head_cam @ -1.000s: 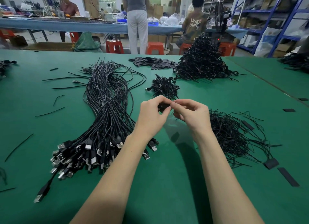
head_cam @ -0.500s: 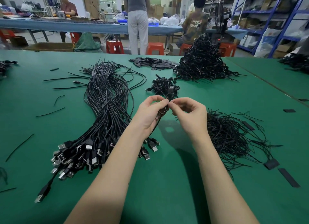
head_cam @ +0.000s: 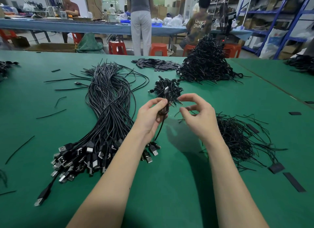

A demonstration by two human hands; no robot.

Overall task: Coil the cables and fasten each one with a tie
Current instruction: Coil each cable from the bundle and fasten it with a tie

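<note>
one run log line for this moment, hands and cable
left hand: grips coiled cable | right hand: fingers curled beside coil, contents unclear | tie: cannot tell if fastened | loose cable bundle: left on table

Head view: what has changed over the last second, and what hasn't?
The right hand has let go of the coiled cable and drawn off to the right, fingers loosely curled and apparently empty. The left hand still grips the coil, now lifted higher, one end trailing down. The loose cable bundle, tie pile and finished heap lie as before.
</note>
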